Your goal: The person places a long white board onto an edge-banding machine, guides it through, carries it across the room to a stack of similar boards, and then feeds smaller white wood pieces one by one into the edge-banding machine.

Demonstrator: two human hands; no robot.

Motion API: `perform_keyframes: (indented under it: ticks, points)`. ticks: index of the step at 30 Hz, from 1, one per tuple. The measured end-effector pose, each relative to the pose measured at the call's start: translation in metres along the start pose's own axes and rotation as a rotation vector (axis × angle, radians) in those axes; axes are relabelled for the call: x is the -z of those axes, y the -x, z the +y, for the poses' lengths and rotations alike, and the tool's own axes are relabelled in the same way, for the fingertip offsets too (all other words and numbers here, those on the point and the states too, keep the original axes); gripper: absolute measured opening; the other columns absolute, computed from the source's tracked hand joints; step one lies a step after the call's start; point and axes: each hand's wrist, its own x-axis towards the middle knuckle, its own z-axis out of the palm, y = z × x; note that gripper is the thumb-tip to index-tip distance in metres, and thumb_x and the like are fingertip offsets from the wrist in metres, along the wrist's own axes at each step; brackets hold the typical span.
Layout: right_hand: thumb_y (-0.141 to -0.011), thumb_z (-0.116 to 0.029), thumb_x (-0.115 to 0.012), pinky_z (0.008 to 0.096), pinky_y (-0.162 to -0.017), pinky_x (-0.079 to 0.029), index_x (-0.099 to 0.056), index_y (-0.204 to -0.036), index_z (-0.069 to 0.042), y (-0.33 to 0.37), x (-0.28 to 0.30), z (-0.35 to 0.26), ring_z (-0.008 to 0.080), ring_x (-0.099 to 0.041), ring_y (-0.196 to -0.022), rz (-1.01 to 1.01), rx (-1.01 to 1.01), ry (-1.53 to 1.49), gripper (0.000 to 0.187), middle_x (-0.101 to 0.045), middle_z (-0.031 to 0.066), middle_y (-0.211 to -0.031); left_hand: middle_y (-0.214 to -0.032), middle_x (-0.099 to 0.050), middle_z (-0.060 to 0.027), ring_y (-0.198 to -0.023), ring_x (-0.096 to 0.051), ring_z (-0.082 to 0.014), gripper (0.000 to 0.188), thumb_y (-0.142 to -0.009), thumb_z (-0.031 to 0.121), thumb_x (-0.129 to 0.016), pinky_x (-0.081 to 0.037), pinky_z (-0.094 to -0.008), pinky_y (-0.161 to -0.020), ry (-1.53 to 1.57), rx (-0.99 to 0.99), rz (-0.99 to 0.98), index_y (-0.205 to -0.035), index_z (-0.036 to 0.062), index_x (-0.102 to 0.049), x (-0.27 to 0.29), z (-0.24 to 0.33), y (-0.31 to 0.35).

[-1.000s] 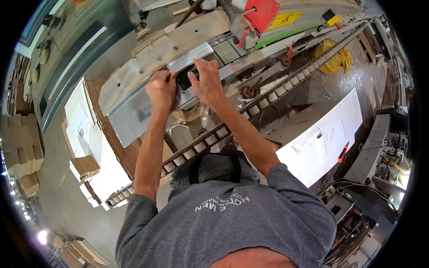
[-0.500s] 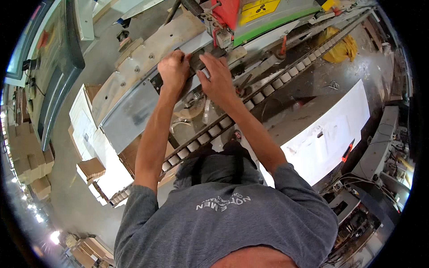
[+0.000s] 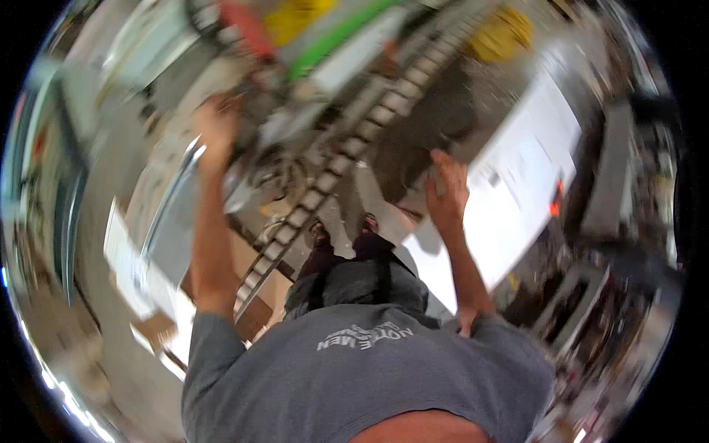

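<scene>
Motion smears much of the picture. My left hand (image 3: 218,127) is stretched forward over the machine bed, by the dark parts beneath the red cover (image 3: 247,29). Its fingers are too blurred to show whether they grip anything. My right hand (image 3: 448,195) is in the air just left of the large white sheet (image 3: 509,192), its fingers apart and nothing seen between them. Between my arms the row of pale rollers (image 3: 341,164) runs slantwise from lower left to upper right.
An orange-red cutter knife (image 3: 556,199) lies at the white sheet's right side. A yellow bag-like bundle (image 3: 502,35) sits at the far right beyond the rollers. A green-edged machine panel (image 3: 343,37) stands ahead. Cluttered equipment (image 3: 583,295) is on the right.
My right hand has left the machine parts and come back right toward the white sheet. The left hand stays forward at the machine. The whole view has shifted and blurred.
</scene>
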Motion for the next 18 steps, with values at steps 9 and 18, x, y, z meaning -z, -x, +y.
perform_keyframes:
  ticks: [9, 18]
  points:
    - [-0.072, -0.014, -0.079, 0.0515, -0.097, -0.041, -0.051, -0.136, -0.006, 0.060, 0.108, 0.192, 0.0379, -0.043, -0.125, -0.316, -0.495, 0.648, 0.070, -0.052, 0.0182, -0.137, -0.082, -0.073, -0.0113, -0.071, -0.067, -0.0154, 0.019, -0.091, 0.012, -0.069, -0.055, -0.0280, -0.064, 0.048, 0.094, 0.168, -0.096, -0.0057, -0.073, 0.049, -0.024, 0.104]
    - [-0.077, -0.001, -0.070, 0.0419, -0.090, -0.051, -0.060, -0.130, -0.007, 0.031, 0.078, 0.152, 0.0379, -0.060, -0.102, -0.223, -0.296, 0.201, 0.054, -0.063, 0.0195, -0.113, -0.086, -0.073, -0.0091, -0.075, -0.066, -0.0124, 0.014, -0.089, 0.007, -0.069, -0.053, -0.0258, -0.069, 0.317, 0.205, 0.203, -0.098, -0.0029, -0.073, 0.053, -0.022, 0.137]
